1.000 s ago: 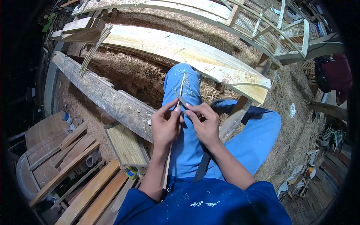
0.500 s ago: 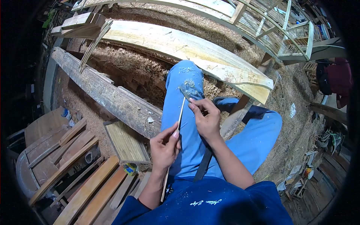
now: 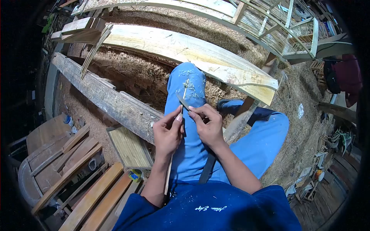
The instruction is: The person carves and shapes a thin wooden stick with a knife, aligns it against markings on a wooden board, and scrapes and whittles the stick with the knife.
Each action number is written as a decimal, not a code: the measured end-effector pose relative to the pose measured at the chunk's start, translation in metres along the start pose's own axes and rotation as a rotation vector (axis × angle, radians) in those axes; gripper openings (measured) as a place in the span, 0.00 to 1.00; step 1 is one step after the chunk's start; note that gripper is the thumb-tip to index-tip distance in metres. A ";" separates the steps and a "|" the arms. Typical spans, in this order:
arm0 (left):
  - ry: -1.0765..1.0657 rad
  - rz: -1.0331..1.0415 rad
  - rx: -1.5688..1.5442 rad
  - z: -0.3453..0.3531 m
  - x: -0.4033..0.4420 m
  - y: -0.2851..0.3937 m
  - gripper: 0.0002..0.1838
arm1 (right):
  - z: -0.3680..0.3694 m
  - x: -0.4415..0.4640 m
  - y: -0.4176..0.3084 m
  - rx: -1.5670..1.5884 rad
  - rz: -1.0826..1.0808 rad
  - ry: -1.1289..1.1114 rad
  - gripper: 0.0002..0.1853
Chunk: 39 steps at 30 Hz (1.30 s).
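Observation:
My left hand (image 3: 168,133) is closed around a thin pale wooden strip (image 3: 185,91). The strip lies along my raised thigh, its far tip near the knee and its tail (image 3: 168,177) running back beside my left forearm. In my right hand (image 3: 208,125) is a knife, pinched by its short dark blade (image 3: 182,101). That blade crosses the strip at a slant just beyond my left fingertips. A long dark bar (image 3: 208,167) shows below my right forearm; whether it joins the blade is hidden. Fine shavings (image 3: 187,84) cover the knee of my blue trousers (image 3: 185,148).
A long pale board (image 3: 162,41) stretches beyond my knee, and a weathered beam (image 3: 104,97) lies to the left. Cut planks (image 3: 101,192) are stacked at lower left. A slatted wooden frame (image 3: 287,29) stands at upper right. Shavings (image 3: 304,127) litter the ground.
My left hand has slid slightly forward, and the right hand has come back toward it. More of the strip now projects past the blade. The view has shifted slightly.

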State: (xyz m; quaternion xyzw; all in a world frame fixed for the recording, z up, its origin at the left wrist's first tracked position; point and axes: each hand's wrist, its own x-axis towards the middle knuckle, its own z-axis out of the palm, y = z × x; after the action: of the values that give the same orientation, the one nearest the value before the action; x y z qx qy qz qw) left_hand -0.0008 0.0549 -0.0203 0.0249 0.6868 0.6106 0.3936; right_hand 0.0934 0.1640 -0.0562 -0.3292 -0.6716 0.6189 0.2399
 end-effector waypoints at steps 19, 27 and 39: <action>0.057 -0.049 0.056 -0.001 -0.019 0.003 0.16 | 0.000 -0.004 0.004 0.058 0.040 0.007 0.06; 0.055 -0.016 0.024 -0.002 -0.014 -0.004 0.16 | -0.001 -0.006 -0.001 -0.015 0.065 -0.016 0.05; 0.095 -0.030 0.018 -0.013 -0.055 -0.011 0.16 | 0.004 0.000 0.006 -0.011 -0.003 0.041 0.05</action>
State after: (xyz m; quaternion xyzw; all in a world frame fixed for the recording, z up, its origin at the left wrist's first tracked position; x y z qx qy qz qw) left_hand 0.0344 0.0128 -0.0024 -0.0107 0.7103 0.5991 0.3694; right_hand 0.0911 0.1611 -0.0625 -0.3420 -0.6706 0.6079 0.2527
